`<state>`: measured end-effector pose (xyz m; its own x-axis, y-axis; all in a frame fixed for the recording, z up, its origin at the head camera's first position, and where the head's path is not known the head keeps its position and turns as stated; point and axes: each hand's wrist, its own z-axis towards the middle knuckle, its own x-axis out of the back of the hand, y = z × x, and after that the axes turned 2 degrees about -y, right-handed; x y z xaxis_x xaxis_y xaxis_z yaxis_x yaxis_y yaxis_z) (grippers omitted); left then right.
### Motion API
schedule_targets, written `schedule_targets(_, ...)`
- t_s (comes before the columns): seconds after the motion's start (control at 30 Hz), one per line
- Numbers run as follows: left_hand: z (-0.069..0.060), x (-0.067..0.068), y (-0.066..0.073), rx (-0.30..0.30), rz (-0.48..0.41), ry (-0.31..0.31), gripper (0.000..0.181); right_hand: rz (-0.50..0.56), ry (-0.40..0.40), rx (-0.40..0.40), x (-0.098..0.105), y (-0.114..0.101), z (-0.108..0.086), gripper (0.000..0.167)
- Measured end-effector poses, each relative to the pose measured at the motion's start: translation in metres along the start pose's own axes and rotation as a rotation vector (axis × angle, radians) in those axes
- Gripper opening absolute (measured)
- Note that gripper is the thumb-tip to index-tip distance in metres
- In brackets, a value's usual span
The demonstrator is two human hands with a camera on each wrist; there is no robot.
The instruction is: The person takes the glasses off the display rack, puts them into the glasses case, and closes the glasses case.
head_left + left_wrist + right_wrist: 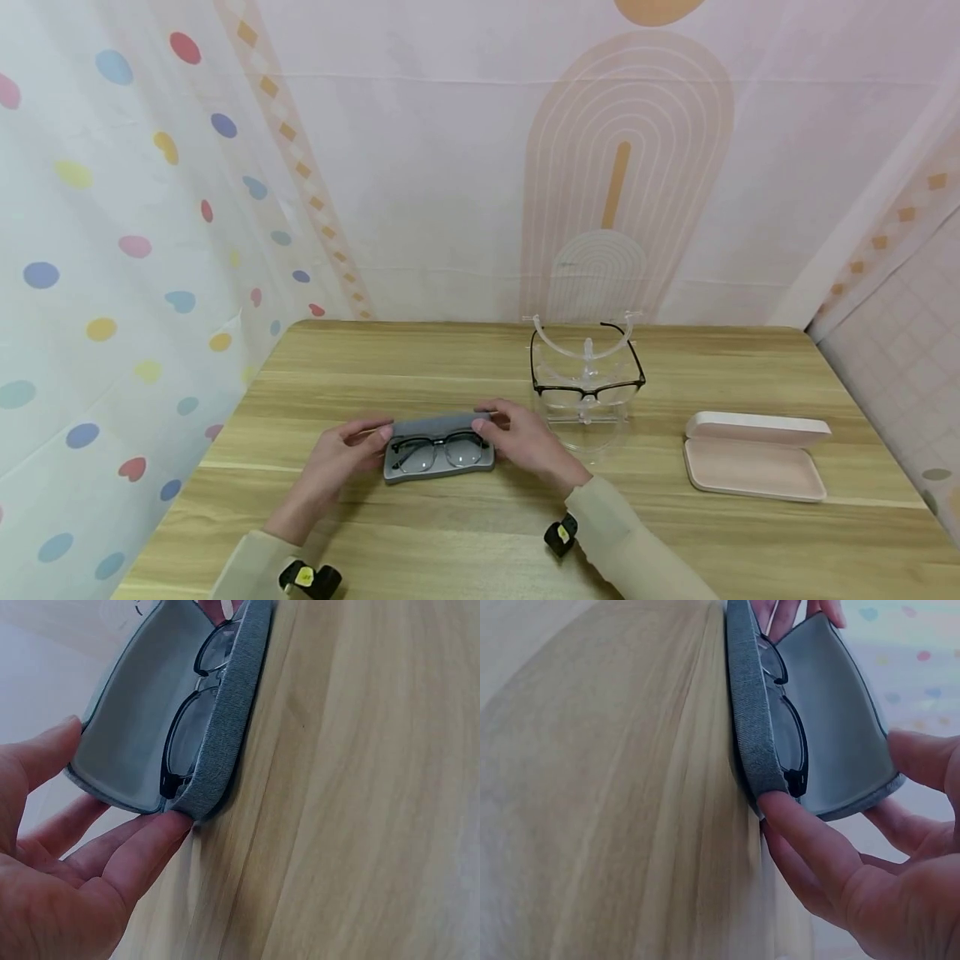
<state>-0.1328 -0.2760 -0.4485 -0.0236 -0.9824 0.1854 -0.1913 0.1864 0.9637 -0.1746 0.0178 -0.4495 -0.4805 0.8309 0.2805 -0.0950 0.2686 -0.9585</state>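
A grey glasses case (438, 476) lies on the table with its lid raised (139, 712) (829, 712). Black-rimmed glasses (438, 450) rest folded inside it, also visible in the left wrist view (174, 742) and right wrist view (802, 742). My left hand (333, 471) holds the case's left end, thumb at the lid edge and a fingertip on the base corner. At the right end my right hand (528, 442) grips in the same way, its thumb on the lid edge and a finger against the base.
Behind my right hand, a clear stand (588, 354) bears another pair of black-rimmed glasses (558, 389). An opened pale pink case (753, 468) lies on the right of the wooden table (465, 550). Patterned cloth (420, 183) hangs behind and at the left.
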Motion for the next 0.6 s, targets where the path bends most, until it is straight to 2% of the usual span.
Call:
schedule_targets(0.07,0.0,0.003,0.0,0.006,-0.01,-0.032,0.051,0.083,-0.02,-0.033,0.001,0.0,0.0,0.042)
schedule_targets(0.2,0.0,0.007,0.0,0.004,-0.017,-0.087,0.054,0.161,-0.045,-0.076,0.003,-0.001,0.0,0.04)
schedule_targets(0.4,-0.001,0.013,-0.001,0.012,-0.019,-0.131,0.056,0.209,-0.09,-0.085,0.005,0.001,0.0,0.041)
schedule_targets(0.6,-0.003,0.019,-0.005,0.016,0.006,-0.168,0.058,0.203,-0.123,-0.076,0.007,0.003,-0.002,0.043)
